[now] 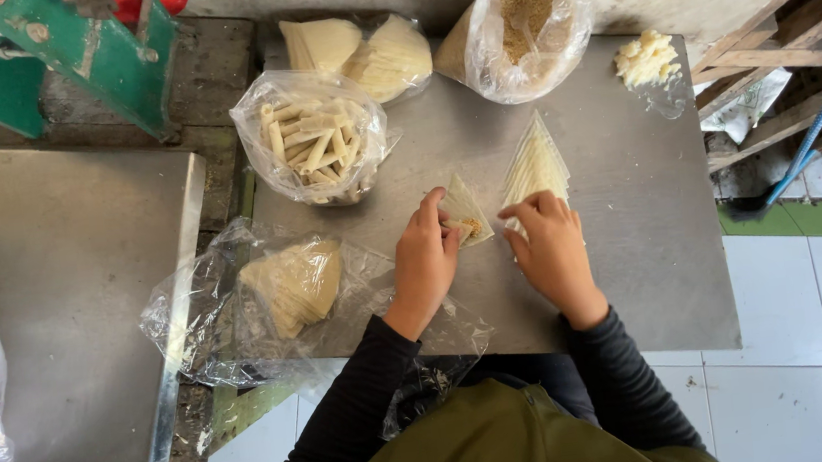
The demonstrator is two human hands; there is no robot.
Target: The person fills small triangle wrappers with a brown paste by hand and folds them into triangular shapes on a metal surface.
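Note:
My left hand (426, 258) rests on a pale triangular pastry wrapper (466, 212) that lies on the grey metal table (633, 240), fingers on its left edge beside a bit of brown filling. My right hand (551, 244) sits just right of it, fingertips touching the bottom of a stack of triangular wrappers (533, 164). A clear bag of rolled pastry sticks (314, 142) stands to the upper left of my hands.
A bag of brown crumb filling (524, 27), bags of folded wrappers (359, 53) and a white lump of dough (647, 59) lie at the back. A bag of wrappers (293, 288) lies left. A second metal surface (66, 294) and green machine (102, 50) stand left.

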